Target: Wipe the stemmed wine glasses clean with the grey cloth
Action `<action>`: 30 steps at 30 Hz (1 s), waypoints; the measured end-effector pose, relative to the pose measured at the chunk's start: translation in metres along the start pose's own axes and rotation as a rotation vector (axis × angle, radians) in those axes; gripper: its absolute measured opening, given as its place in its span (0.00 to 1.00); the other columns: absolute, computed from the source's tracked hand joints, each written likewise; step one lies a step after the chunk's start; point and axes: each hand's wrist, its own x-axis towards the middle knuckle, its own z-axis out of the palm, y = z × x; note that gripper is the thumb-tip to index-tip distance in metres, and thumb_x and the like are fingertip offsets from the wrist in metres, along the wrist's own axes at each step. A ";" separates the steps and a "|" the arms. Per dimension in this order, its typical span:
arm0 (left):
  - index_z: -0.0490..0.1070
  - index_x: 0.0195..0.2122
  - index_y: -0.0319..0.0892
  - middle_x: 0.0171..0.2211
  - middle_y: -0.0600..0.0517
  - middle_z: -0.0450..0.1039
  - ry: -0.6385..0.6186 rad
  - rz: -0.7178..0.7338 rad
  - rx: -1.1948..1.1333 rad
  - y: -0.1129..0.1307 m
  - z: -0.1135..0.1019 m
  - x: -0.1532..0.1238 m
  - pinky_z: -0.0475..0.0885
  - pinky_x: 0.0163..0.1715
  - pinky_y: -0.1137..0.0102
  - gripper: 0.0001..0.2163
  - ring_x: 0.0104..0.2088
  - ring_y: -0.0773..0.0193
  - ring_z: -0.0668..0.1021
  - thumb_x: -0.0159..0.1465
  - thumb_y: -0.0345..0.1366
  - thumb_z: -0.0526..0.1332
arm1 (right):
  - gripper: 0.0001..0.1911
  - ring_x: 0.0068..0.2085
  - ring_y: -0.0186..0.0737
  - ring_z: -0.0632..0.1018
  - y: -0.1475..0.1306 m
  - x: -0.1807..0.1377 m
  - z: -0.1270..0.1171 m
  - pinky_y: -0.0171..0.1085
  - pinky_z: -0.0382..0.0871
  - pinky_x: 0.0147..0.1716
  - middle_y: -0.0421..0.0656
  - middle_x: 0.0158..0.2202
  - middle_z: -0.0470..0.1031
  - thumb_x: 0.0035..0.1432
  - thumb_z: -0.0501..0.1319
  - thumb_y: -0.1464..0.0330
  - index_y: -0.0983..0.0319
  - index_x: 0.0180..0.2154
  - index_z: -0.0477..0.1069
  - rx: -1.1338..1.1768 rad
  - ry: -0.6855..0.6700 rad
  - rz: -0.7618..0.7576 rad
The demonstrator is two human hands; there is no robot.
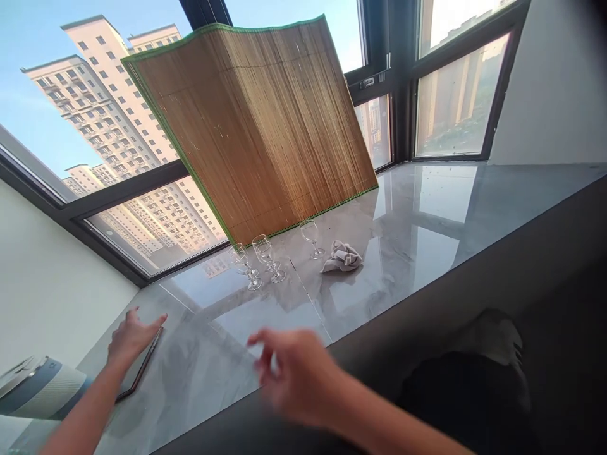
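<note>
My left hand (130,338) is at the left, its thumb and fingers spread with nothing between them. It hovers over or beside a flat, dark-edged object (143,366), possibly a tablet, mostly hidden behind my arm. My right hand (301,373) is near the front edge of the ledge, somewhat blurred. Its fingers are loosely bent and apart, and I see nothing in them. Beyond both hands, several clear stemmed glasses (276,275) stand upright in a cluster. One more stemmed glass (317,253) stands apart to their right, beside a crumpled grey cloth (342,258).
A bamboo mat (275,133) with green edging leans against the dark-framed window behind the glasses. At lower left is a blue-grey lidded cup (52,388). The glossy grey ledge (190,366) ends in a front edge on my side. A shoe (502,344) shows at lower right.
</note>
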 end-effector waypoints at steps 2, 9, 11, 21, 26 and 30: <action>0.68 0.42 0.43 0.37 0.51 0.75 0.107 0.088 -0.179 0.035 0.008 -0.023 0.70 0.48 0.60 0.13 0.43 0.54 0.77 0.57 0.40 0.63 | 0.19 0.36 0.39 0.75 0.017 0.027 -0.060 0.38 0.66 0.40 0.44 0.35 0.77 0.64 0.53 0.65 0.57 0.55 0.68 -0.359 0.387 0.150; 0.68 0.41 0.43 0.38 0.48 0.72 -0.261 0.065 -1.046 0.182 0.060 -0.157 0.70 0.27 0.71 0.10 0.33 0.63 0.75 0.58 0.37 0.57 | 0.31 0.57 0.62 0.63 0.103 0.082 -0.124 0.52 0.65 0.46 0.59 0.59 0.61 0.61 0.57 0.54 0.61 0.61 0.60 -0.860 0.543 0.483; 0.66 0.46 0.45 0.46 0.44 0.71 -0.313 0.008 -1.080 0.206 0.079 -0.177 0.68 0.24 0.70 0.14 0.32 0.64 0.75 0.58 0.34 0.56 | 0.30 0.55 0.59 0.66 0.121 0.080 -0.113 0.52 0.65 0.46 0.58 0.57 0.63 0.62 0.57 0.56 0.60 0.62 0.59 -0.856 0.457 0.503; 0.61 0.57 0.46 0.61 0.39 0.62 -0.605 -0.028 -1.196 0.235 0.123 -0.172 0.64 0.21 0.74 0.25 0.34 0.65 0.80 0.59 0.37 0.63 | 0.24 0.48 0.46 0.71 0.146 0.059 -0.124 0.38 0.59 0.40 0.51 0.51 0.72 0.57 0.51 0.78 0.62 0.55 0.66 -0.801 0.403 0.403; 0.66 0.49 0.43 0.43 0.49 0.71 -0.760 -0.112 -1.321 0.236 0.128 -0.165 0.65 0.22 0.78 0.19 0.27 0.73 0.76 0.57 0.38 0.65 | 0.35 0.44 0.44 0.74 0.131 0.065 -0.109 0.35 0.57 0.35 0.49 0.48 0.75 0.59 0.51 0.74 0.60 0.67 0.47 -0.615 0.386 0.338; 0.64 0.45 0.42 0.32 0.53 0.67 -0.625 0.010 -1.249 0.236 0.124 -0.169 0.62 0.19 0.77 0.11 0.24 0.72 0.72 0.62 0.37 0.60 | 0.39 0.35 0.41 0.75 0.091 0.079 -0.093 0.34 0.56 0.31 0.45 0.38 0.77 0.59 0.52 0.71 0.62 0.68 0.37 -0.549 0.398 0.283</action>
